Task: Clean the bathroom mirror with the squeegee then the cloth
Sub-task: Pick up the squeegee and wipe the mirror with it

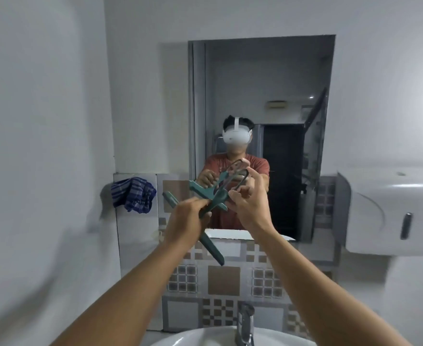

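Note:
I hold a green squeegee [213, 250] in front of the lower part of the bathroom mirror [275, 91]. My left hand [188, 217] is shut on the squeegee where the handle meets the blade, and the blade slants down to the right. My right hand [250, 203] pinches the dark loop at the handle's far end. The mirror reflects both hands and the squeegee. A blue striped cloth [133, 193] hangs bunched on the tiled ledge left of the mirror, with neither hand on it.
A white sink [193, 338] with a chrome faucet [245, 323] lies directly below my arms. A white wall dispenser [392, 208] juts out to the right of the mirror. Patterned tiles [224, 280] cover the wall under the mirror.

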{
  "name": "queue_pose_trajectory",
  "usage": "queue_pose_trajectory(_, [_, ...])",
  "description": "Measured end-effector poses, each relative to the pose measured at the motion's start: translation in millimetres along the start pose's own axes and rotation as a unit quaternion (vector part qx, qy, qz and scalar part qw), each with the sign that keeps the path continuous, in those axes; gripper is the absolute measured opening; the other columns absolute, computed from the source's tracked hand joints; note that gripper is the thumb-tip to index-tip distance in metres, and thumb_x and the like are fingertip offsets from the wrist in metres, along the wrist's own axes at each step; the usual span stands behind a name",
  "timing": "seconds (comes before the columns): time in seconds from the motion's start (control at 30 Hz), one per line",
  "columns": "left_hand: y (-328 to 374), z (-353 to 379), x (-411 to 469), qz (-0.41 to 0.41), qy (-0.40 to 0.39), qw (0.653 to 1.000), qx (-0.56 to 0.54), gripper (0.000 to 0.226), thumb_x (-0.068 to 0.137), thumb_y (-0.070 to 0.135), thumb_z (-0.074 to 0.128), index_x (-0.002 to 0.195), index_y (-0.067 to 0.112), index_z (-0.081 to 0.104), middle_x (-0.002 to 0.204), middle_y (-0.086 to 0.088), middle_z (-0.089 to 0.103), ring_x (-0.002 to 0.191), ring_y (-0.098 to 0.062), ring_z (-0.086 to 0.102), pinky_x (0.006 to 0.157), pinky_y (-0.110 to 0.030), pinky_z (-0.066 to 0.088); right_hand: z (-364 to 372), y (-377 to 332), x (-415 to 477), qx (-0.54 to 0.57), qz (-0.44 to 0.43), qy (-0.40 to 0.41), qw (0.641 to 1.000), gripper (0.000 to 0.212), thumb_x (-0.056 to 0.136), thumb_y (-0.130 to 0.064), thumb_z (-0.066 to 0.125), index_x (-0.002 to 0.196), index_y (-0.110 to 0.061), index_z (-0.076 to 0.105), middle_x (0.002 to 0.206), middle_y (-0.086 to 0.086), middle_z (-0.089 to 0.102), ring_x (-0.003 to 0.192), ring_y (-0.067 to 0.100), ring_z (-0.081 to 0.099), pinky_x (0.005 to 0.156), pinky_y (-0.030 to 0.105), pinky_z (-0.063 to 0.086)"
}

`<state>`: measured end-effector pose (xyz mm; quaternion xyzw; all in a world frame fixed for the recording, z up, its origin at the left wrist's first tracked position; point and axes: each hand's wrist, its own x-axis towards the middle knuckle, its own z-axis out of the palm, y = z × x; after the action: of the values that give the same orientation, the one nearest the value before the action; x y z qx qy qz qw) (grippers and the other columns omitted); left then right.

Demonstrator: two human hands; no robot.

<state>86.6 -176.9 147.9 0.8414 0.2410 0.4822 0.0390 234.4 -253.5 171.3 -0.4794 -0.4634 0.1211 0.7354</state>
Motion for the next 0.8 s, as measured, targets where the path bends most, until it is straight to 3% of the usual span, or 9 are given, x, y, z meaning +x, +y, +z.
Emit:
queue_pose_trajectory(0.07, [7.9,-5.8,17.8,0.026,-0.004,0.999,0.021,0.020,0.089,0.005,0.068,0.106,0.012,0.075,0.088,-0.001,0.067,0.073,-0.017,0.060,0.067,-0.030,0.054,-10.6,-11.4,5.0,-0.119,-0.050,0.028,0.991,0.073,0.091,-0.004,0.070,0.150,-0.028,0.033,0.118,0.006,0.062,0.105,0.020,0.067,0.085,0.025,0.059])
queue_pose_trajectory(0.1, [10.2,-8.9,27.7,0.039,-0.003,0.999,0.034,0.020,0.089,0.004,0.067,0.104,0.013,0.076,0.088,-0.002,0.068,0.074,-0.020,0.062,0.068,-0.037,0.056,-16.3,-16.3,8.8,-0.183,-0.078,0.033,0.980,0.074,0.091,-0.008,0.071,0.151,-0.028,0.033,0.130,0.005,0.054,0.112,0.020,0.063,0.091,0.026,0.056])
queue_pose_trajectory(0.17, [16.3,-16.2,47.2,0.072,-0.008,0.995,0.064,0.022,0.089,0.003,0.064,0.104,0.015,0.076,0.089,-0.004,0.068,0.076,-0.024,0.064,0.070,-0.042,0.057,-26.8,-25.4,18.3,-0.296,-0.128,0.014,0.947,0.068,0.093,-0.016,0.069,0.151,-0.030,0.036,0.150,0.005,0.035,0.130,0.025,0.050,0.105,0.041,0.050])
queue_pose_trajectory(0.23, [26.6,-25.5,64.3,0.115,-0.008,0.989,0.097,0.024,0.091,0.003,0.064,0.108,0.015,0.076,0.091,-0.006,0.069,0.075,-0.026,0.066,0.070,-0.043,0.059,-35.2,-36.4,28.0,-0.419,-0.179,-0.009,0.890,0.058,0.095,-0.025,0.065,0.149,-0.029,0.043,0.160,0.006,0.027,0.144,0.031,0.032,0.115,0.054,0.039])
queue_pose_trajectory(0.3, [35.8,-33.9,81.9,0.157,-0.001,0.980,0.119,0.024,0.091,0.002,0.064,0.109,0.014,0.075,0.090,-0.007,0.070,0.075,-0.028,0.067,0.069,-0.044,0.060,-41.0,-52.3,37.0,-0.506,-0.224,-0.033,0.832,0.053,0.096,-0.036,0.062,0.147,-0.028,0.049,0.158,0.007,0.035,0.147,0.031,0.026,0.118,0.060,0.027])
queue_pose_trajectory(0.37, [41.2,-41.4,100.5,0.187,0.012,0.972,0.145,0.026,0.090,0.001,0.065,0.109,0.015,0.075,0.089,-0.006,0.070,0.076,-0.028,0.068,0.068,-0.043,0.060,-45.0,-67.7,48.6,-0.562,-0.260,-0.051,0.783,0.051,0.096,-0.045,0.060,0.143,-0.028,0.052,0.146,0.004,0.052,0.141,0.029,0.037,0.116,0.065,0.023])
queue_pose_trajectory(0.47, [44.7,-51.3,125.6,0.212,0.024,0.962,0.171,0.023,0.091,0.004,0.067,0.111,0.014,0.074,0.092,-0.005,0.071,0.080,-0.028,0.069,0.069,-0.041,0.060,-48.0,-83.5,71.3,-0.602,-0.299,-0.057,0.738,0.047,0.096,-0.047,0.059,0.138,-0.026,0.056,0.131,0.003,0.062,0.127,0.027,0.054,0.113,0.060,0.032])
queue_pose_trajectory(0.57, [45.6,-54.6,140.5,0.217,0.058,0.959,0.170,0.025,0.088,-0.001,0.067,0.111,0.007,0.072,0.097,-0.008,0.071,0.086,-0.029,0.067,0.069,-0.044,0.060,-44.3,-94.8,92.4,-0.614,-0.336,-0.056,0.712,0.043,0.097,-0.041,0.061,0.135,-0.021,0.056,0.125,0.004,0.061,0.114,0.027,0.061,0.098,0.049,0.049])
queue_pose_trajectory(0.8, [19.2,-15.7,133.0,0.197,0.115,0.957,0.177,0.036,0.085,0.016,0.072,0.120,0.009,0.066,0.117,-0.009,0.066,0.104,-0.026,0.063,0.087,-0.038,0.058,-31.0,-110.8,140.9,-0.635,-0.354,-0.030,0.686,0.043,0.100,-0.037,0.058,0.142,-0.027,0.052,0.123,0.005,0.059,0.110,0.033,0.059,0.092,0.051,0.048])
